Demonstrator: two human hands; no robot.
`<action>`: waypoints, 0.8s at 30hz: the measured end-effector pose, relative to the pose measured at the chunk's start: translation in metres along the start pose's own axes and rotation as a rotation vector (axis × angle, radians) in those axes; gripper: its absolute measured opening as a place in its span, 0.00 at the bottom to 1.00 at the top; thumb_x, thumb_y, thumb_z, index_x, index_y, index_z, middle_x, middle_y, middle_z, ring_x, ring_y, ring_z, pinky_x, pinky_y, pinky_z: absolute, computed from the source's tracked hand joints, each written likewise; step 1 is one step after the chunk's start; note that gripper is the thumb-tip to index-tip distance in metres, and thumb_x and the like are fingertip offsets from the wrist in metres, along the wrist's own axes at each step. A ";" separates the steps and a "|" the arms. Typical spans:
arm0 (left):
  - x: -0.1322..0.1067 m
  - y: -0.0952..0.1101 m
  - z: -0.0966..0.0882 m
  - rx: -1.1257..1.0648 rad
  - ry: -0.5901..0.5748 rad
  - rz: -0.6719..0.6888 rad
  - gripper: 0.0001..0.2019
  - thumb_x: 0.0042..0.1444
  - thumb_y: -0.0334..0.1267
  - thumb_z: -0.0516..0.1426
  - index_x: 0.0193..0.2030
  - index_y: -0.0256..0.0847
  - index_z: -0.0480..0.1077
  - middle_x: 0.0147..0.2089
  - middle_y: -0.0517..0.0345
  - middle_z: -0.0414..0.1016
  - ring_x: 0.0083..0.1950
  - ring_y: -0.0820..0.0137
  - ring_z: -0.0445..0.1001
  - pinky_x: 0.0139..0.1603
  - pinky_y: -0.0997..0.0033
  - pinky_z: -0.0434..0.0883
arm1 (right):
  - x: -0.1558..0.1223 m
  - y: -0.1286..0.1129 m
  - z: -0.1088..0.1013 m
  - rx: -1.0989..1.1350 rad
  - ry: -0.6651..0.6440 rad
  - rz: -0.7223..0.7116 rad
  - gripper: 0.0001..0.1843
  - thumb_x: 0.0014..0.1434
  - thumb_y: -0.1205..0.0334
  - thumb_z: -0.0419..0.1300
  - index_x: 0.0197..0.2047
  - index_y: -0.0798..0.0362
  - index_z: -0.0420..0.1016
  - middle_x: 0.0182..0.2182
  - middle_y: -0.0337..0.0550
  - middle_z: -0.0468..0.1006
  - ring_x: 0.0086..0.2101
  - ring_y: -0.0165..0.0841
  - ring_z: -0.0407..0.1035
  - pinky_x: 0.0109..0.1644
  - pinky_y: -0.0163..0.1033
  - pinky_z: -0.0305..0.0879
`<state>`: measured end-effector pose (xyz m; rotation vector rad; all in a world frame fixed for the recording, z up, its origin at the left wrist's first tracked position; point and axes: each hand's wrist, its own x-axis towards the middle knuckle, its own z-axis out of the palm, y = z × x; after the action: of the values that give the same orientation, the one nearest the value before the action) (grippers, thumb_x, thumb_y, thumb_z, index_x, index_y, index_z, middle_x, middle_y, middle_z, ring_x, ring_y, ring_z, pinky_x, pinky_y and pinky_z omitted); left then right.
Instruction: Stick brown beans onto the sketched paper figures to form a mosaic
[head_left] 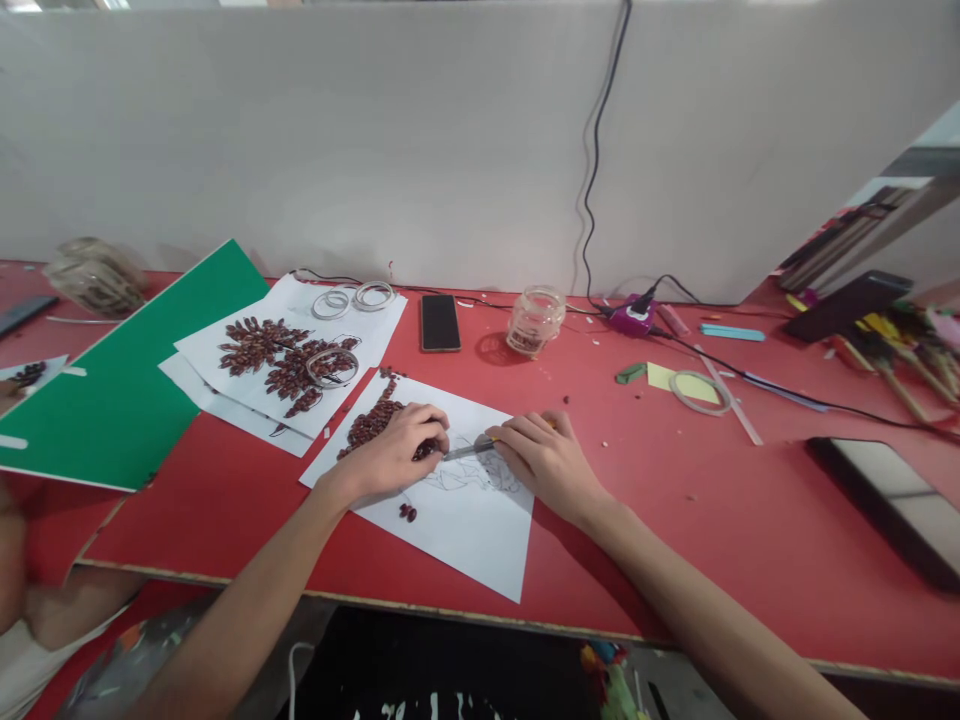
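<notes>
A white sheet (465, 525) with a line drawing lies on the red table (675, 520), partly covered with dark red seeds (371, 422). My left hand (396, 455) rests on the sheet with fingers curled over some seeds beside the drawing. My right hand (541, 455) is closed round a thin metal tool (469, 449) whose tip points left toward my left fingers. Two loose seeds (407, 513) lie on the sheet below my left wrist.
Other seed-covered sheets (289, 365) lie on a green board (120, 400) at left, with tape rings (352, 297). A black phone (439, 322), glass jar (534, 321), purple glue gun (634, 315), tape roll (700, 392) sit behind. Another person's arm (45, 610) is at lower left.
</notes>
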<state>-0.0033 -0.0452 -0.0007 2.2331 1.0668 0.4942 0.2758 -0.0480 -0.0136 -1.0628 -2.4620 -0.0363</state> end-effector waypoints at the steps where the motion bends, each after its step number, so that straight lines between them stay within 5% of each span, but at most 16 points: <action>1: 0.000 0.000 0.000 0.004 0.002 0.000 0.05 0.65 0.31 0.55 0.42 0.44 0.72 0.59 0.52 0.69 0.66 0.57 0.63 0.69 0.51 0.65 | 0.000 0.000 0.000 0.015 0.002 0.010 0.13 0.77 0.63 0.50 0.50 0.48 0.76 0.40 0.42 0.83 0.38 0.34 0.72 0.49 0.46 0.52; 24: 0.001 0.003 0.000 -0.005 0.016 -0.005 0.06 0.68 0.34 0.55 0.41 0.43 0.74 0.57 0.52 0.70 0.64 0.58 0.64 0.67 0.52 0.65 | -0.007 0.003 -0.003 0.151 0.038 0.057 0.10 0.76 0.62 0.52 0.48 0.49 0.75 0.41 0.43 0.84 0.38 0.35 0.73 0.50 0.46 0.53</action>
<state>-0.0015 -0.0460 0.0014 2.2246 1.0784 0.5133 0.2829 -0.0508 -0.0145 -1.0564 -2.3574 0.1442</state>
